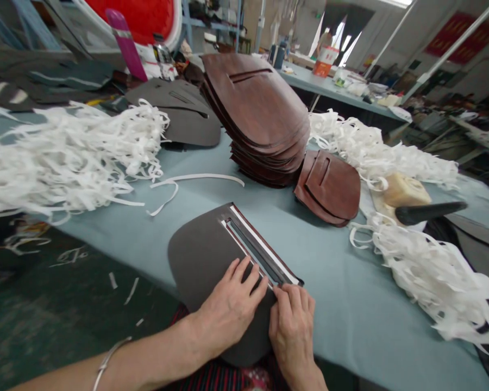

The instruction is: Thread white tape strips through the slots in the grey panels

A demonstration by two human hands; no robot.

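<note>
A dark grey leather piece (199, 255) with a long slot edged by white tape strips (261, 241) lies at the near table edge. My left hand (228, 309) rests flat on it, fingers stretched out beside the slot. My right hand (291, 326) has its fingers curled and pressed together at the near end of the tape by the slot; whether it pinches the tape end is unclear.
A tall stack of brown leather pieces (261, 114) stands behind, with two more (330, 187) leaning beside it. Heaps of white paper strips lie left (65, 157) and right (436, 271). Grey pieces (187, 114) sit at the back. A black-handled tool (427, 212) lies at the right.
</note>
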